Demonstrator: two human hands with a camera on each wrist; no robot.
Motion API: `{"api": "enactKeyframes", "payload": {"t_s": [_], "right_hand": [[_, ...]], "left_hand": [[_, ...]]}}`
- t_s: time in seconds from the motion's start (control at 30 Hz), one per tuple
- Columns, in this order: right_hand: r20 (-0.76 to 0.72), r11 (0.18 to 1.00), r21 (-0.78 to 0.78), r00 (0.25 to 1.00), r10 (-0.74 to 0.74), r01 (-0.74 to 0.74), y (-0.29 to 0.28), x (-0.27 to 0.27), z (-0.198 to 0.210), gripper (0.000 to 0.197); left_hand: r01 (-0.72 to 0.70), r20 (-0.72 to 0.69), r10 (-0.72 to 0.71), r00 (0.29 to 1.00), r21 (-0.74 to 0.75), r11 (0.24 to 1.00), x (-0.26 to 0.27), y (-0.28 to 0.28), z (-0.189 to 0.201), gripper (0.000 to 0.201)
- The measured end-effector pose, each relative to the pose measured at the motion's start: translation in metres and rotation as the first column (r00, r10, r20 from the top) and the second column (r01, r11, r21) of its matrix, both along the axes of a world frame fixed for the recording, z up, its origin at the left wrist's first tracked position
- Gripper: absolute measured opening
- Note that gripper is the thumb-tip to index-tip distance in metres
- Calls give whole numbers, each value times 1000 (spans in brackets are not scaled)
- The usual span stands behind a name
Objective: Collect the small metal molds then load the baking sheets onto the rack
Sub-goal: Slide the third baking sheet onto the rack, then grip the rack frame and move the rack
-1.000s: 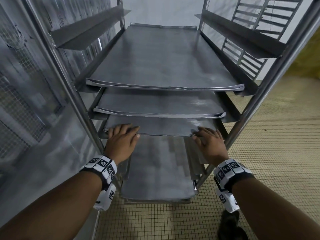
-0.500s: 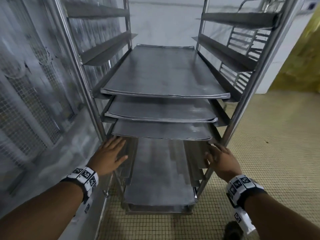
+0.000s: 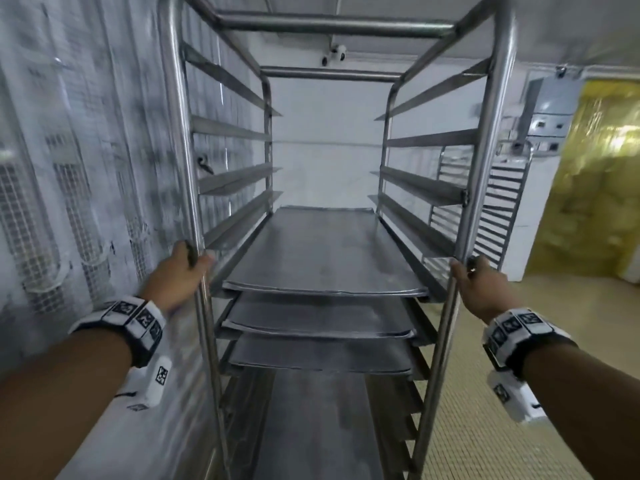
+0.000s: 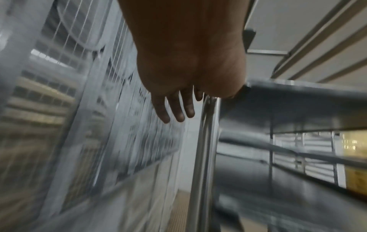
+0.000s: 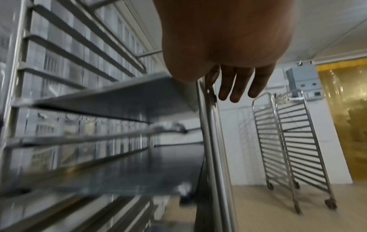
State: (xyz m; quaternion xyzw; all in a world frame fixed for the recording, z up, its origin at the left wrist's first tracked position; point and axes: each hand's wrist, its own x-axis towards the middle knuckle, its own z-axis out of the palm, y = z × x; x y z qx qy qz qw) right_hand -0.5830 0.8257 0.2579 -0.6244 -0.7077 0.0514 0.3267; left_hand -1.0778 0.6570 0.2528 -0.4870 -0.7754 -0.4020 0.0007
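A tall steel rack (image 3: 346, 26) stands right in front of me. Three flat baking sheets lie on its runners: the top sheet (image 3: 322, 251), a second sheet (image 3: 311, 317) and a third sheet (image 3: 318, 355). Another sheet (image 3: 311, 427) lies lower down. My left hand (image 3: 185, 270) holds the left front post (image 3: 178, 168) between thumb and index finger. In the left wrist view its other fingers (image 4: 176, 109) stretch straight beside the post (image 4: 204, 141). My right hand (image 3: 476, 284) holds the right front post (image 3: 491, 168) the same way, its other fingers (image 5: 236, 87) straight. No small molds are in view.
A metal wall with mesh panels (image 3: 69, 202) runs close along the rack's left side. A second, bare rack (image 5: 288, 141) stands to the right by the white wall. A yellow strip curtain (image 3: 595, 185) hangs at the far right. Tiled floor (image 3: 502, 427) lies open to the right.
Both hands left the third sheet's front edge, rose and spread outward to the rack's front posts. My view lifted from the lower shelves to the whole rack.
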Motion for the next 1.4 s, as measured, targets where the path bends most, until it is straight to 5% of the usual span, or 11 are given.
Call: {"api": "enactKeyframes", "payload": {"t_s": [0.3,0.73,1.4], "right_hand": [[-202,983,183,979,22,16,19,-20,96,48],[-522,918,379,846,109,116,46,-43,66,49],[-543,914,393,827,142,101,78,-50,62,49]], "left_hand": [[-38,98,5,995,341,939,11,32,88,56],[-263,146,221,964,627,733,21,61,67,46],[-264,119,254,960,685,679,11,95,56,53]]}}
